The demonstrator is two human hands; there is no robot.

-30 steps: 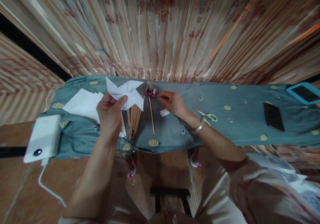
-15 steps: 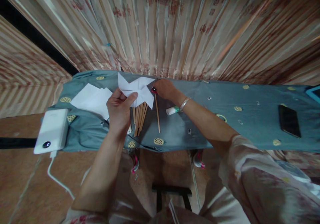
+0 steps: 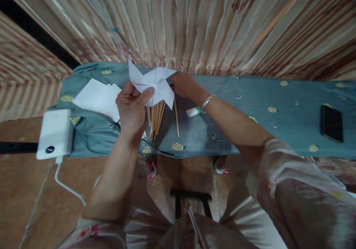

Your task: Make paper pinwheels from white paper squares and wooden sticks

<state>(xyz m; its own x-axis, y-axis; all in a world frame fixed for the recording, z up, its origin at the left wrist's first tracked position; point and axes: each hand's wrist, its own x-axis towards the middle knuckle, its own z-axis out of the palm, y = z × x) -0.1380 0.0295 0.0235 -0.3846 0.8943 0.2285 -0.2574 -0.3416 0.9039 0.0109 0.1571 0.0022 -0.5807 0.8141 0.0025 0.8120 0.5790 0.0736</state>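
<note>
A white paper pinwheel [image 3: 160, 77] is pinched between the thumb and fingers of my left hand [image 3: 132, 102], held above the table with its folded blades spread. Just right of it, my right hand [image 3: 184, 85] is closed around a small red-and-black thing [image 3: 172, 87], mostly hidden in the fingers, so its kind cannot be made out. Beneath the pinwheel lies a bunch of thin wooden sticks [image 3: 156, 122], their far ends covered by the paper. One separate stick [image 3: 177, 121] lies beside them, below my right hand.
White paper sheets [image 3: 96, 99] lie on the left of the cloth-covered table [image 3: 194, 141]. At its left end sits a white power bank [image 3: 54, 132] with a cable. A glue stick [image 3: 194, 111] lies near my right wrist, and a black phone [image 3: 332, 123] farther right. A pleated curtain hangs behind.
The camera view has tilted down slightly, so the table appears higher. Both hands stay close together, with the pinwheel still in my left hand and the red-and-black thing in my right.
</note>
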